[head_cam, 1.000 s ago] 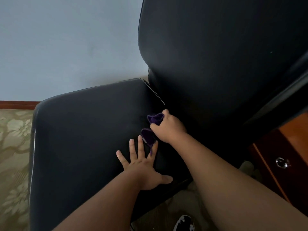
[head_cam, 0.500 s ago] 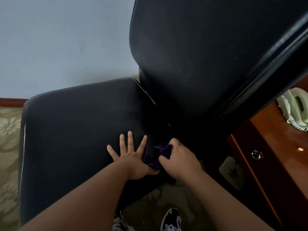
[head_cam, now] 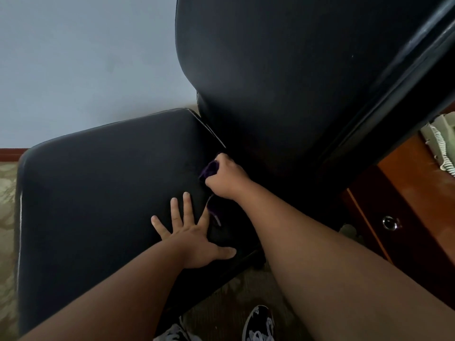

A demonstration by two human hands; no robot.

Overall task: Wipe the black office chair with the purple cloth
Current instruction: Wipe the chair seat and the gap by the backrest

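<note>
The purple cloth (head_cam: 210, 169) lies on the black office chair (head_cam: 98, 188), at the rear of the seat, in the crease below the backrest (head_cam: 283, 82). It is bunched, with a loose end trailing out under the wrist toward the near edge. The right hand (head_cam: 227, 179) is clenched round the cloth, knuckles up, holding it against the upholstery. The left hand (head_cam: 194, 239) rests flat on the seat just beside the cloth, fingers straight and spread, thumb out along the near edge, grasping nothing. Its forefinger lies close to the trailing end (contact cannot be determined).

The backrest rises at upper right, with a glossy strip along its far side. Beyond the chair are a pale wall (head_cam: 86, 57), a reddish baseboard (head_cam: 12, 153) and patterned carpet (head_cam: 7, 205). At right stands a wooden desk (head_cam: 406, 183) with a round metal drawer pull (head_cam: 390, 222) and a corded telephone (head_cam: 440, 143) on top. Two patterned shoes (head_cam: 258, 323) show at the bottom edge.
</note>
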